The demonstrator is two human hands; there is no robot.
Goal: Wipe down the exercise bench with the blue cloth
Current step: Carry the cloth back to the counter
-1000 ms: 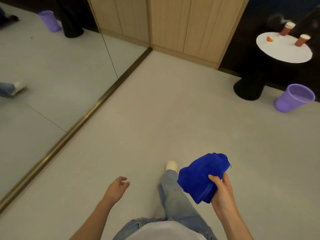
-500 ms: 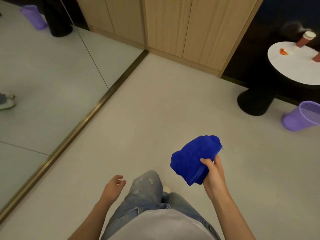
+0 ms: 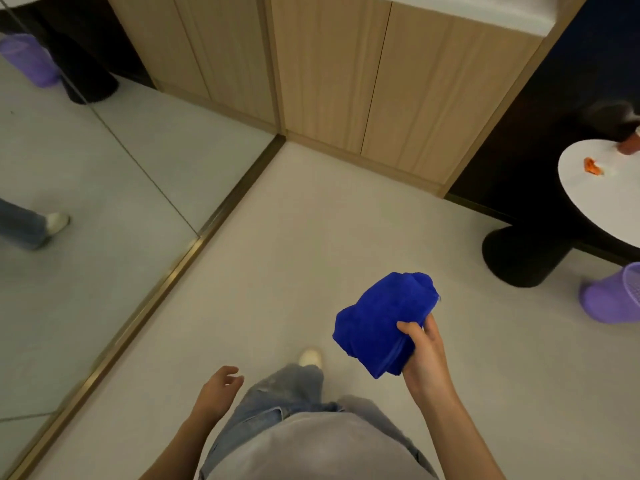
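Note:
The blue cloth (image 3: 382, 320) is bunched into a thick wad and held up in front of me, right of centre. My right hand (image 3: 424, 358) grips its lower right side, thumb on top. My left hand (image 3: 218, 389) hangs low at my left side with its fingers loosely curled and apart, holding nothing. No exercise bench is in view. My legs in jeans and one white shoe (image 3: 310, 357) show below on the pale floor.
A floor-length mirror (image 3: 86, 202) with a brass bottom rail runs along the left. Wooden cabinet doors (image 3: 346, 81) stand ahead. At the right are a round white table (image 3: 595, 202) on a black pedestal, carrying a cup, and a purple bin (image 3: 613, 296).
I have walked closer to the cabinets; the table and purple bin have slid toward the right edge. My right hand still carries the cloth, and my legs have swapped in stride.

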